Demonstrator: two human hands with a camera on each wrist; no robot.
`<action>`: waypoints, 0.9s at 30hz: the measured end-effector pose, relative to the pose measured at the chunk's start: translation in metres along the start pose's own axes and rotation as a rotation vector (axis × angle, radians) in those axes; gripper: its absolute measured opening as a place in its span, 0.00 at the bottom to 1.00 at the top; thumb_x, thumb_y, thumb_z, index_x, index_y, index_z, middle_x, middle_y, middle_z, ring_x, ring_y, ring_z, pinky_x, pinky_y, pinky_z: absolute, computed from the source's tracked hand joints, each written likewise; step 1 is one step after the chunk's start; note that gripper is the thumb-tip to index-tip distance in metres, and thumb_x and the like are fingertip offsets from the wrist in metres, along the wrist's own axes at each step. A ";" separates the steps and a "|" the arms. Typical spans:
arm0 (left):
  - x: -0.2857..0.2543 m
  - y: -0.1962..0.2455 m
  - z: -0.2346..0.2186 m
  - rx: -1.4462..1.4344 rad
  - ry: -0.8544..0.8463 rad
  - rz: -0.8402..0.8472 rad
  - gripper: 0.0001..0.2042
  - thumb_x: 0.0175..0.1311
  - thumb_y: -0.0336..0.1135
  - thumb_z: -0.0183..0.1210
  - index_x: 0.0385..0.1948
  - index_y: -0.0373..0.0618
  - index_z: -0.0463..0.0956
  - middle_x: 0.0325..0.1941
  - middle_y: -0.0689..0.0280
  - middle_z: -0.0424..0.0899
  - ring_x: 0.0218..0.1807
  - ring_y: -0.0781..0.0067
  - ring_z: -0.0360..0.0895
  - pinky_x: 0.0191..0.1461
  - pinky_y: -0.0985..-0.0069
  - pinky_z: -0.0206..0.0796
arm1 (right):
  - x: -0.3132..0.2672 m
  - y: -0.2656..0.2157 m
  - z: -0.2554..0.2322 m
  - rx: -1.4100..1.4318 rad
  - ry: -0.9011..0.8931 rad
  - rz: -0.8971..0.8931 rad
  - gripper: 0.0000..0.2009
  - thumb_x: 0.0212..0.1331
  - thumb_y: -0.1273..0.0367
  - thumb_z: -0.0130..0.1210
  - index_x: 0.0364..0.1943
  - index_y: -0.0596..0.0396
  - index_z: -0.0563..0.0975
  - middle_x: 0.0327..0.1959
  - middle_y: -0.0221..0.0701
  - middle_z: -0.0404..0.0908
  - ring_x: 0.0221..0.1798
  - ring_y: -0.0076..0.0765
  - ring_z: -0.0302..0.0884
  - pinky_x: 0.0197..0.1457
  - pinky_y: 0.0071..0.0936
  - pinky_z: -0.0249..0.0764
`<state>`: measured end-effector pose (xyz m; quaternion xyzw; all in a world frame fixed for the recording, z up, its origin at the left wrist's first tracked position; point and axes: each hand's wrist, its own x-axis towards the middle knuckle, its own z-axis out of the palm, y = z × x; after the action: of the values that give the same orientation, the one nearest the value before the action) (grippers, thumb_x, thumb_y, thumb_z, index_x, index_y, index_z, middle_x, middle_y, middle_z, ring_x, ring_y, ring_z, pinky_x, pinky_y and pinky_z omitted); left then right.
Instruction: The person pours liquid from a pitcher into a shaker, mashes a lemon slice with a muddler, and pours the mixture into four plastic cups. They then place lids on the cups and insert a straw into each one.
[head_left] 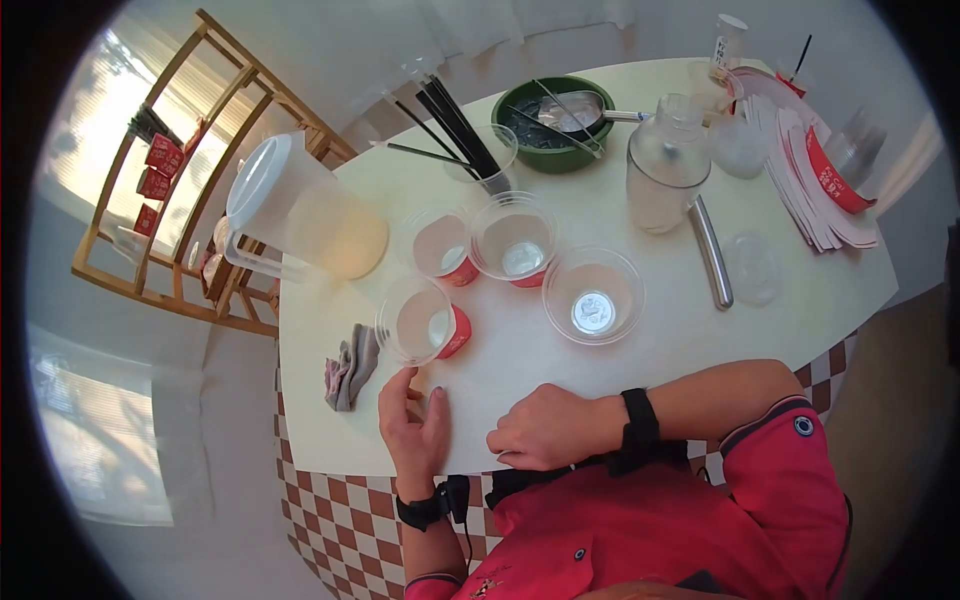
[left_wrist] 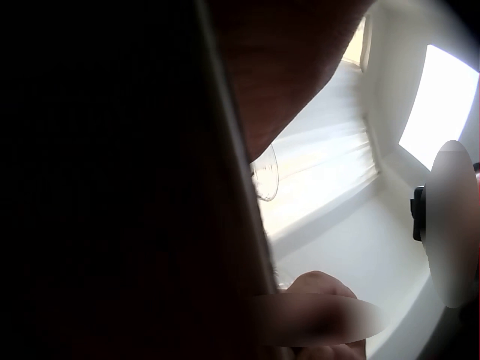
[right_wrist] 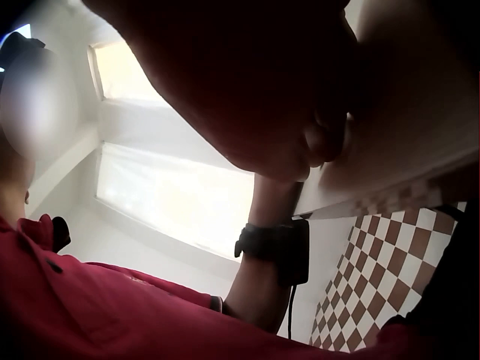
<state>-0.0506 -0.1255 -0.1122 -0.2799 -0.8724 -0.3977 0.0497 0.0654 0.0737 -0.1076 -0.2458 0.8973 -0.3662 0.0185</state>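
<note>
In the head view my left hand [head_left: 408, 430] rests by the table's near edge, thumb apart from the loosely bent fingers, holding nothing. Its index fingertip is right at the rim of a clear plastic cup [head_left: 412, 325] with a red label. To its right, my right hand [head_left: 545, 428] rests on the table with its fingers loosely curled under and nothing visible in it. Beyond the hands stand more clear cups: a left one [head_left: 440, 245], a middle one [head_left: 515, 240] and a right one [head_left: 593, 290]. The wrist views are mostly dark, blocked by the hands.
A grey cloth [head_left: 352, 370] lies left of the left hand. Behind are a lidded pitcher [head_left: 310, 215] of pale liquid, a container of black straws [head_left: 460, 130], a green basin [head_left: 550, 155] with utensils, a clear bottle [head_left: 665, 175], a metal rod [head_left: 712, 255] and stacked paper sleeves [head_left: 800, 170].
</note>
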 end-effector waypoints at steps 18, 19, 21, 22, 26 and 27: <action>-0.003 -0.004 0.001 -0.075 0.144 -0.090 0.03 0.63 0.26 0.63 0.37 0.40 0.83 0.35 0.63 0.85 0.32 0.75 0.78 0.34 0.78 0.68 | -0.060 -0.047 -0.177 -0.211 0.403 -0.136 0.22 0.55 0.69 0.67 0.56 0.55 0.79 0.39 0.33 0.83 0.38 0.42 0.81 0.37 0.32 0.77; -0.005 -0.003 0.001 -0.087 0.149 -0.113 0.04 0.63 0.26 0.64 0.37 0.40 0.83 0.35 0.63 0.85 0.31 0.75 0.79 0.34 0.77 0.69 | -0.070 -0.050 -0.190 -0.189 0.587 0.067 0.24 0.54 0.71 0.66 0.58 0.55 0.78 0.43 0.35 0.84 0.43 0.38 0.82 0.44 0.32 0.76; -0.003 0.001 -0.001 -0.109 0.144 -0.131 0.04 0.62 0.27 0.64 0.36 0.40 0.83 0.34 0.63 0.85 0.31 0.73 0.79 0.34 0.76 0.69 | -0.072 -0.034 -0.201 -0.314 1.056 0.310 0.27 0.53 0.73 0.65 0.61 0.55 0.76 0.51 0.38 0.81 0.53 0.38 0.79 0.56 0.36 0.73; -0.003 0.002 -0.002 -0.094 0.152 -0.106 0.04 0.62 0.27 0.64 0.36 0.40 0.83 0.34 0.62 0.85 0.31 0.72 0.79 0.35 0.75 0.70 | -0.073 -0.025 -0.208 -0.422 1.046 0.333 0.30 0.52 0.73 0.65 0.64 0.54 0.74 0.55 0.39 0.79 0.56 0.40 0.77 0.60 0.38 0.71; -0.002 -0.001 -0.001 -0.107 0.143 -0.088 0.04 0.61 0.27 0.64 0.36 0.40 0.83 0.34 0.62 0.85 0.31 0.71 0.79 0.35 0.74 0.70 | -0.083 0.018 -0.222 -0.643 0.905 0.483 0.43 0.49 0.71 0.67 0.74 0.51 0.62 0.68 0.44 0.69 0.68 0.49 0.68 0.73 0.42 0.63; -0.002 0.000 -0.002 -0.104 0.144 -0.078 0.04 0.61 0.27 0.64 0.36 0.40 0.83 0.34 0.62 0.85 0.31 0.71 0.79 0.35 0.74 0.70 | -0.084 0.029 -0.222 -0.642 0.840 0.528 0.46 0.48 0.71 0.67 0.76 0.50 0.58 0.70 0.46 0.66 0.71 0.51 0.66 0.75 0.42 0.61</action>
<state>-0.0496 -0.1276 -0.1117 -0.2186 -0.8550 -0.4631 0.0822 0.0796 0.2736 0.0225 0.1586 0.9245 -0.1252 -0.3232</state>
